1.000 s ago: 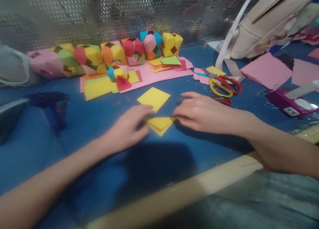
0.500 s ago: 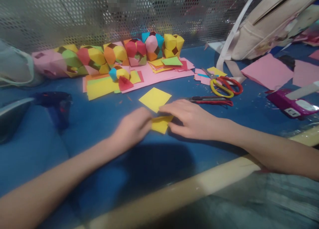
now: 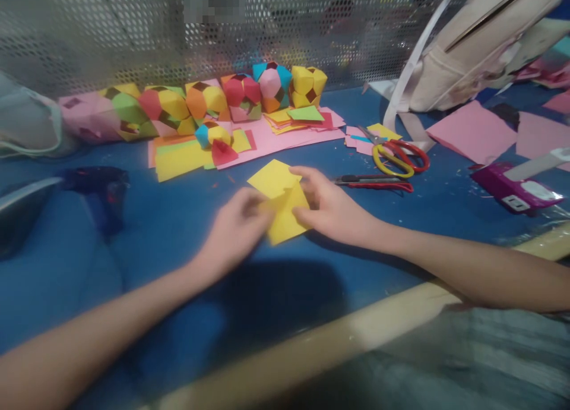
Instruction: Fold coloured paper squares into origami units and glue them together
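Observation:
Between my two hands is a small piece of yellow paper (image 3: 287,217), partly opened along a crease. My right hand (image 3: 332,202) pinches its right edge between thumb and fingers. At its left edge, my left hand (image 3: 240,223) grips it with closed fingers, a little blurred. Just beyond lies a second yellow paper square (image 3: 269,175) on the blue table (image 3: 178,220), its near part hidden by the held piece. A craft knife (image 3: 356,179) with a red part lies right of my right hand, below scissors (image 3: 394,159) with yellow and red handles.
A row of multicoloured folded paper balls (image 3: 162,110) stands along a perforated metal screen (image 3: 133,35). Paper sheets (image 3: 180,160) lie in front of it. A dark blue glue-gun-like tool (image 3: 98,190) sits at left. At right are a pale bag (image 3: 458,65), pink paper (image 3: 474,133) and a purple device (image 3: 512,187).
The held yellow paper was folded flatter and low on the table; now it is opened and raised, covering part of the square behind. My right fingers have shifted onto its right edge.

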`<state>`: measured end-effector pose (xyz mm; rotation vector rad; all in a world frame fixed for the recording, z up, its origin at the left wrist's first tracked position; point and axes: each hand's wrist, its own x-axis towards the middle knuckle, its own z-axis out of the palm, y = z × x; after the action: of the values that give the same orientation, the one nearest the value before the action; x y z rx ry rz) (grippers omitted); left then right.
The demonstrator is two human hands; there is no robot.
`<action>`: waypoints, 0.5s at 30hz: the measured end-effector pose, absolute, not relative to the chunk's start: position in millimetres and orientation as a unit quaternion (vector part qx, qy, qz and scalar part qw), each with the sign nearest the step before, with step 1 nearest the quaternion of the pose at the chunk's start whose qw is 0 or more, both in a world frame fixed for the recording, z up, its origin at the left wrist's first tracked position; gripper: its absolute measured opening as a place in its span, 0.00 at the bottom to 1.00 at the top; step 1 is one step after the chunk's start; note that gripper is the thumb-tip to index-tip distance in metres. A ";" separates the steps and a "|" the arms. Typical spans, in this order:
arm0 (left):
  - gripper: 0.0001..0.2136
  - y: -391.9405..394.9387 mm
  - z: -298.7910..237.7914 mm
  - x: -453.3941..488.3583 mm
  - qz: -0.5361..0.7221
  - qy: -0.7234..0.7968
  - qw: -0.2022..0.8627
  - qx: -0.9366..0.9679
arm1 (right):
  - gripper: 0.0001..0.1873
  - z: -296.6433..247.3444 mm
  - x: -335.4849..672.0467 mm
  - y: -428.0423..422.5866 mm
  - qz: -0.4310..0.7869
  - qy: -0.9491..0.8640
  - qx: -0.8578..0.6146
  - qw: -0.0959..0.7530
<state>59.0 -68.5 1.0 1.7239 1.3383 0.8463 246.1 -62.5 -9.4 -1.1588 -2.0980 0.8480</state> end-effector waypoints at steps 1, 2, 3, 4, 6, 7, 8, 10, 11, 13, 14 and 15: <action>0.06 -67.3 1.2 58.5 0.341 0.524 0.380 0.682 | 0.33 -7.5 246.2 -63.4 0.308 -0.789 -0.441 0.297; 0.06 -65.7 1.1 57.7 0.347 0.521 0.369 0.687 | 0.33 -5.6 246.5 -64.2 0.301 -0.785 -0.449 0.302; 0.05 -63.9 0.8 56.7 0.349 0.518 0.360 0.693 | 0.33 -4.0 246.8 -64.7 0.293 -0.783 -0.455 0.307; 0.04 -62.0 0.2 55.4 0.347 0.515 0.354 0.699 | 0.33 -3.2 247.2 -64.9 0.280 -0.788 -0.454 0.308; 0.04 -58.6 -1.4 52.8 0.333 0.512 0.335 0.717 | 0.32 -3.8 247.7 -64.4 0.254 -0.800 -0.446 0.310; 0.05 -57.4 -2.3 51.6 0.323 0.510 0.320 0.730 | 0.32 -5.3 247.7 -63.7 0.245 -0.805 -0.442 0.310; 0.06 -56.5 -3.2 50.6 0.311 0.508 0.302 0.744 | 0.31 -7.4 247.6 -63.0 0.236 -0.810 -0.438 0.309; 0.09 -55.7 -5.1 49.3 0.291 0.497 0.267 0.773 | 0.30 -12.3 247.0 -61.5 0.217 -0.821 -0.431 0.305; 0.10 -55.7 -6.0 49.0 0.284 0.487 0.255 0.786 | 0.29 -14.7 246.7 -60.9 0.206 -0.828 -0.425 0.303; 0.12 -56.3 -7.3 48.8 0.272 0.465 0.244 0.806 | 0.28 -18.7 246.4 -60.0 0.183 -0.844 -0.404 0.301; 0.13 -56.7 -7.7 48.8 0.268 0.454 0.243 0.814 | 0.27 -20.1 246.4 -59.8 0.171 -0.854 -0.390 0.300; 0.13 -57.1 -7.9 48.9 0.264 0.444 0.245 0.820 | 0.27 -21.2 246.4 -59.5 0.160 -0.863 -0.375 0.297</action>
<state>48.9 -57.1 -7.9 2.2388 1.2132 0.7202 246.4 -59.5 -21.2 -0.9976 -2.2953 0.4259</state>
